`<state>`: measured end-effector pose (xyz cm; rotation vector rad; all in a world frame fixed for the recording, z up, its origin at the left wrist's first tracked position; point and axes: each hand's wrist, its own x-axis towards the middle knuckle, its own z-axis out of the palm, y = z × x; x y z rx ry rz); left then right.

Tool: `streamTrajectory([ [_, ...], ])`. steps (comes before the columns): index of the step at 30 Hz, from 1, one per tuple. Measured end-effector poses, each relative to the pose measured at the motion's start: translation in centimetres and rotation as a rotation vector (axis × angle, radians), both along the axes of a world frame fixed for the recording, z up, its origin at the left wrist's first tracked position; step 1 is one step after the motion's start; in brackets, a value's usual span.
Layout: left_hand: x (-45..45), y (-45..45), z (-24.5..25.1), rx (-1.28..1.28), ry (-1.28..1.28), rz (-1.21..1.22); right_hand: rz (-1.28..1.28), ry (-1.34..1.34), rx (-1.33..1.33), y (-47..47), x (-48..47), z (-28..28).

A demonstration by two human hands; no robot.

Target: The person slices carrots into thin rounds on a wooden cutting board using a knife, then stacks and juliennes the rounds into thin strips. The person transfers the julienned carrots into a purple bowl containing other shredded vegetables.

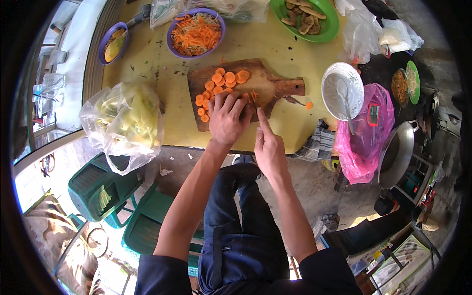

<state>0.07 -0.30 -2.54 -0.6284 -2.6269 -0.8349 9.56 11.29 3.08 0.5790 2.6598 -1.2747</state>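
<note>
A wooden cutting board (263, 70) with a short handle lies on the yellow table. Round carrot slices (217, 78) are spread over its left half. My left hand (229, 118) presses down on the board beside them, fingers curled, hiding whatever lies beneath. In my right hand (271, 147) is a knife (253, 103), the index finger stretched along its back; most of the handle is hidden in the grip. Its narrow blade is close to my left fingertips. A few thin carrot strips (255, 94) lie by the blade.
A purple bowl of shredded carrot (197, 35) and a green plate of fried pieces (320, 7) stand behind the board. Left is a plastic bag of pale green vegetables (127, 118). Right are a white bowl with a spoon (333, 99), a pink plastic bag (354, 158) and a wok (396, 156).
</note>
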Motion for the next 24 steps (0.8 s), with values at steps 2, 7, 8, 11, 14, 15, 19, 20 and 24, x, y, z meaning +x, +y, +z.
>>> streamTrajectory([
  [2,0.0,0.0,0.0,0.0,0.006,0.005,0.011,0.031,0.007,-0.6,-0.2,0.3],
  [7,-0.1,-0.1,0.1,0.001,-0.003,-0.004,0.005,0.034,0.032,-1.1,-0.2,0.1],
  [8,-0.1,-0.1,0.0,0.006,-0.001,-0.005,0.006,0.034,0.04,-1.1,-0.2,0.0],
  [11,-0.1,-0.2,-0.1,0.022,0.007,-0.008,0.025,-0.005,0.094,-1.4,-0.2,-0.3],
  [14,-0.1,-0.1,-0.2,0.034,0.012,-0.009,0.05,-0.011,0.097,-1.3,-0.6,-0.8],
  [15,-0.1,0.0,-0.2,0.032,0.012,-0.008,0.047,-0.029,0.09,-1.2,-0.6,-0.9],
  [19,-0.2,0.0,0.2,0.038,0.021,-0.006,0.027,-0.021,0.062,-1.1,-0.4,-1.5],
  [20,-0.3,0.0,0.2,0.034,0.008,-0.007,0.019,-0.032,0.057,-1.1,0.0,-1.6],
  [24,0.0,-0.2,-0.1,0.037,-0.007,-0.014,-0.017,0.1,0.043,-0.6,1.0,-1.9],
])
